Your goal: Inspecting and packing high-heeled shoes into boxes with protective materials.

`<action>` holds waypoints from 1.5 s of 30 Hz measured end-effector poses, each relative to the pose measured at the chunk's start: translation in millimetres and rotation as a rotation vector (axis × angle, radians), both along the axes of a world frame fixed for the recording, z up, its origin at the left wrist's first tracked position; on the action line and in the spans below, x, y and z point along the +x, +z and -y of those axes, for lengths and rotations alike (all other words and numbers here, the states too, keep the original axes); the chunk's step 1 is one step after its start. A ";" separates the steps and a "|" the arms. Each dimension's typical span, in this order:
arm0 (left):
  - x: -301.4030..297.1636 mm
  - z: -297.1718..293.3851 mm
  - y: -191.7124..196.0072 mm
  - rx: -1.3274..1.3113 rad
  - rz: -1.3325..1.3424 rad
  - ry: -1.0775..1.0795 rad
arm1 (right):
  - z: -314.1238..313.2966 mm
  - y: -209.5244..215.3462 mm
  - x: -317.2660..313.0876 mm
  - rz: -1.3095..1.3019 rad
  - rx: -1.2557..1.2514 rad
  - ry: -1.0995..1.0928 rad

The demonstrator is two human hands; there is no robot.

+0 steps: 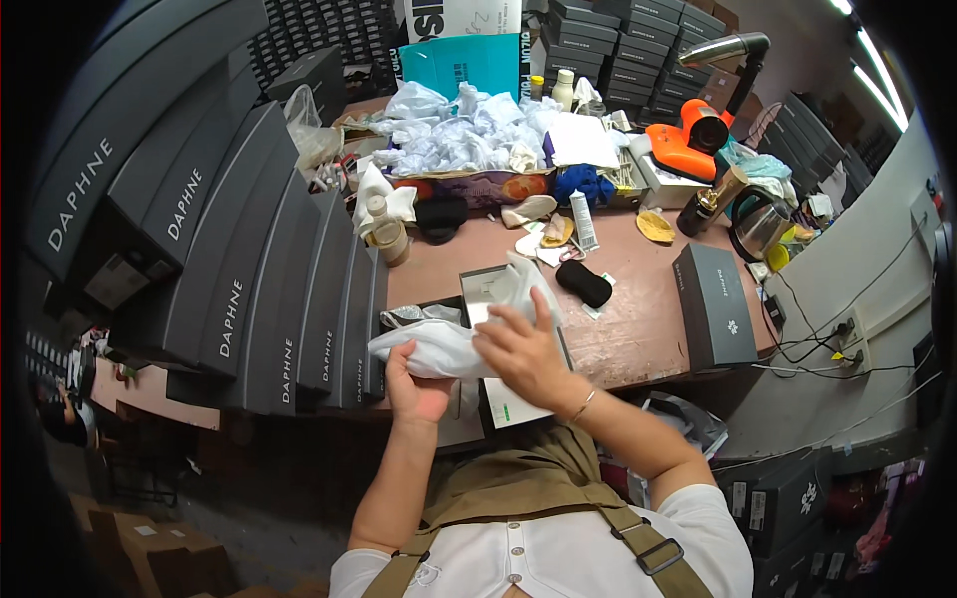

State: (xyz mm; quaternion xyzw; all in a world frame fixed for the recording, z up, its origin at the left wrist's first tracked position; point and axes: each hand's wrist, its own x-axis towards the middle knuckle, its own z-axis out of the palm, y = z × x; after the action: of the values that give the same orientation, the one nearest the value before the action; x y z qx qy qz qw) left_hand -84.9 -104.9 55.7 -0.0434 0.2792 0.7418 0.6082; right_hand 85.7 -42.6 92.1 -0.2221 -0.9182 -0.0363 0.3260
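My left hand (417,387) grips the near end of a bundle in thin white wrapping (431,348), thumb on top. What lies inside the wrapping is hidden. Fingers spread, my right hand (528,351) rests against the bundle's right side, where a loose end of the wrapping (513,286) stands up. Beneath both hands is an opened shoebox, its white inner face (512,404) showing along with dark edges. A silvery item (407,315) peeks out behind the bundle; its kind is unclear.
Dark shoeboxes (254,269) are stacked high at my left. A closed dark shoebox (716,307) stands at the right. Behind lie crumpled white paper (469,130), a black pad (583,285), a white tube (583,221), a jar (391,242) and an orange device (688,143). Cables hang along the right wall.
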 end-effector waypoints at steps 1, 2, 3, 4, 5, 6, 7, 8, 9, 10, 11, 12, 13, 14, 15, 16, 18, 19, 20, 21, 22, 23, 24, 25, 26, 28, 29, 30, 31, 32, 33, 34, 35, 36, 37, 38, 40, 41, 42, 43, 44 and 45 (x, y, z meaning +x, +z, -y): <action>-3.9 -2.7 -10.6 0.008 0.060 0.079 | 13.6 -10.5 -12.3 -0.079 -0.024 -0.008; -7.9 -7.6 -18.2 -0.003 0.049 0.096 | 32.4 -15.0 -19.2 -0.117 -0.168 0.024; -13.0 -12.0 -24.8 -0.013 0.042 0.117 | 54.5 -19.3 -24.2 -0.151 -0.313 0.061; -15.0 -17.9 -25.4 -0.015 0.039 0.130 | 83.5 -28.7 -26.3 -0.258 -0.572 0.117; -16.8 -17.5 -23.7 0.017 0.031 0.149 | 90.2 -25.8 -20.5 -0.231 -0.923 0.207; -18.7 -15.8 -20.3 0.049 0.019 0.162 | 96.7 -22.4 -15.0 -0.215 -1.266 0.228; -22.4 -10.6 -17.2 0.074 0.010 0.179 | 88.6 -10.8 7.0 -0.034 -1.695 0.283; -28.4 -5.7 -9.6 0.084 -0.037 0.166 | 76.7 -26.5 19.0 -0.346 -0.978 0.319; -37.7 1.5 -13.4 0.080 -0.086 0.165 | 58.7 2.7 34.4 -0.427 -1.091 0.149; -41.9 9.9 -16.3 0.073 -0.099 0.160 | 37.0 23.7 44.8 -0.532 -1.099 0.004; -41.4 11.3 -17.8 0.082 -0.108 0.150 | 19.3 34.6 47.2 -0.596 -1.040 -0.062; -31.6 9.0 -18.5 0.083 -0.070 0.145 | 5.9 21.6 45.2 -0.538 -0.982 -0.135; -18.8 6.7 -16.5 0.091 -0.039 0.141 | -3.4 3.1 44.0 -0.606 -1.239 -0.061; -10.2 4.7 -14.8 0.099 -0.013 0.136 | -10.5 -18.4 41.6 -0.674 -1.496 0.027; -8.1 2.7 -14.1 0.094 0.005 0.124 | -12.9 -28.0 36.0 -0.732 -1.753 0.137; -6.0 4.2 -19.5 0.080 0.031 0.125 | 0.0 -29.0 29.2 -0.863 -1.639 0.202; -10.7 3.5 -27.4 0.057 0.056 0.118 | 11.4 -37.2 24.7 -0.831 -1.521 0.205; -13.0 3.9 -32.7 0.024 0.063 0.149 | 17.9 -42.5 23.2 -0.811 -1.480 0.185; -13.8 4.0 -38.2 -0.008 0.069 0.179 | 23.3 -49.2 24.0 -0.861 -1.570 0.151; -12.9 0.9 -39.7 -0.032 0.078 0.198 | 25.8 -55.7 27.4 -0.916 -1.646 0.109; -10.1 0.5 -35.2 -0.037 0.078 0.242 | 29.8 -60.1 29.1 -0.972 -1.721 0.066; -11.7 0.1 -37.6 -0.028 0.062 0.233 | 36.2 -62.9 28.6 -0.940 -1.657 0.052; -10.0 2.9 -42.5 -0.025 0.052 0.227 | 44.5 -65.7 30.5 -0.902 -1.599 0.032; -8.4 4.3 -45.9 -0.023 0.043 0.219 | 50.7 -67.7 32.6 -0.865 -1.541 0.011; -7.5 3.6 -47.8 -0.010 0.013 0.244 | 51.4 -73.4 37.6 -0.752 -1.402 -0.038; -7.6 -0.3 -40.9 0.019 -0.050 0.299 | 43.8 -56.6 50.0 -0.568 -0.979 -0.171; -8.1 -2.1 -32.8 0.026 -0.095 0.318 | 37.3 -45.7 54.8 -0.474 -0.764 -0.229; -5.3 -2.3 -20.2 0.028 -0.135 0.326 | 33.7 -37.6 60.4 -0.581 -0.852 -0.239; -2.2 -1.1 -10.0 0.026 -0.178 0.335 | 29.3 -19.3 60.7 -0.564 -1.002 -0.207; 3.3 -1.0 -3.3 0.006 -0.178 0.364 | 21.2 -8.5 56.4 -0.434 -1.088 -0.190; 9.7 1.3 3.9 0.000 -0.201 0.403 | 17.2 -2.4 49.1 -0.307 -1.171 -0.170; 17.8 0.8 11.4 -0.001 -0.221 0.431 | 15.0 -7.5 41.6 -0.421 -1.203 -0.172; 22.8 0.2 14.9 -0.001 -0.242 0.461 | 10.7 -19.5 32.4 -0.535 -1.232 -0.171; 21.3 1.4 14.4 0.038 -0.265 0.455 | 7.2 -26.3 23.2 -0.643 -1.259 -0.154; 18.7 4.4 12.6 0.075 -0.289 0.451 | 10.2 -28.0 18.5 -0.598 -1.174 -0.128; 16.1 5.4 11.4 0.113 -0.312 0.447 | 17.5 -31.6 15.0 -0.553 -1.090 -0.102; 11.7 2.4 8.3 0.030 -0.282 0.455 | 41.4 -41.5 4.3 -0.325 -0.868 0.054; 10.7 -2.3 8.5 -0.010 -0.266 0.455 | 52.1 -43.8 -0.6 -0.154 -0.718 0.176; 8.2 -9.0 11.7 -0.133 -0.238 0.468 | 56.3 -41.5 -4.0 0.197 -0.662 0.215; 6.6 -6.5 8.7 -0.100 -0.215 0.420 | 55.9 -39.1 1.8 0.179 -0.742 0.229; 4.7 -2.8 2.5 -0.068 -0.192 0.370 | 51.9 -36.2 16.5 0.161 -0.822 0.242; -0.5 -2.2 -2.5 -0.024 -0.172 0.323 | 43.7 -29.4 30.9 0.139 -0.891 0.258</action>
State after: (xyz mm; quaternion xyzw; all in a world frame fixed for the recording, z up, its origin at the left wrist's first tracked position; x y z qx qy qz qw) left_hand -85.4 -102.7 53.3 -0.0313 0.3286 0.8273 0.4545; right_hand 116.6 -86.4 62.7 -0.2215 -0.8841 0.3874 0.1384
